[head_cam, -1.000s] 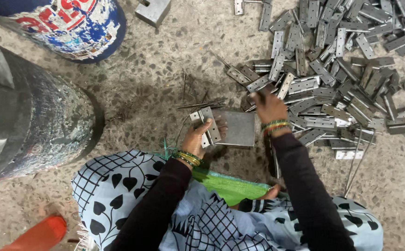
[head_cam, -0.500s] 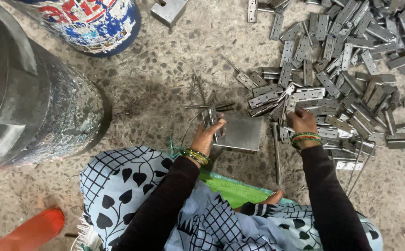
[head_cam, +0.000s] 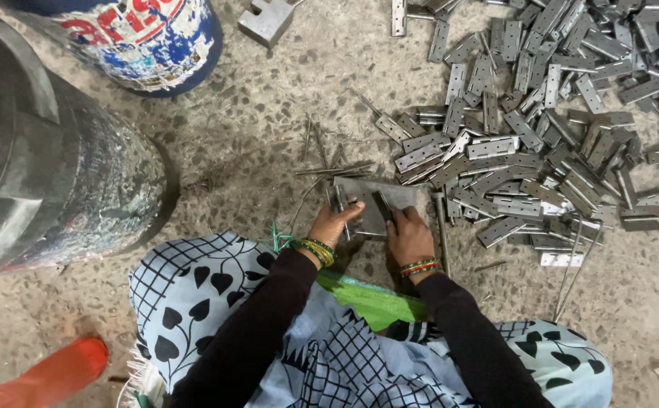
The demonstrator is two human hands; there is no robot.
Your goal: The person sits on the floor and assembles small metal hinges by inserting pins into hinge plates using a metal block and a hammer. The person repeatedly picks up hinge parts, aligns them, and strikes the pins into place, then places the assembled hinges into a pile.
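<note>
A flat grey metal plate (head_cam: 401,194) lies on the concrete floor in front of me. My left hand (head_cam: 332,224) rests at its left edge, fingers pinching a thin metal pin that stands against the plate. My right hand (head_cam: 409,236) sits on the plate's lower right part and grips a dark hinge leaf (head_cam: 383,204) that lies on the plate. A large pile of grey metal hinges (head_cam: 541,113) spreads to the upper right, its nearest pieces touching the plate. Loose thin pins (head_cam: 329,162) lie just above the plate.
A big dark metal drum (head_cam: 50,166) stands at the left. A blue and white painted drum (head_cam: 148,38) is at the top left, with a small metal block (head_cam: 267,20) beside it. Long thin rods (head_cam: 571,268) lie to the right. A red shoe (head_cam: 50,374) is at bottom left.
My right hand came back from the hinge pile to the plate with a hinge leaf in it. My left hand stayed at the plate's left edge.
</note>
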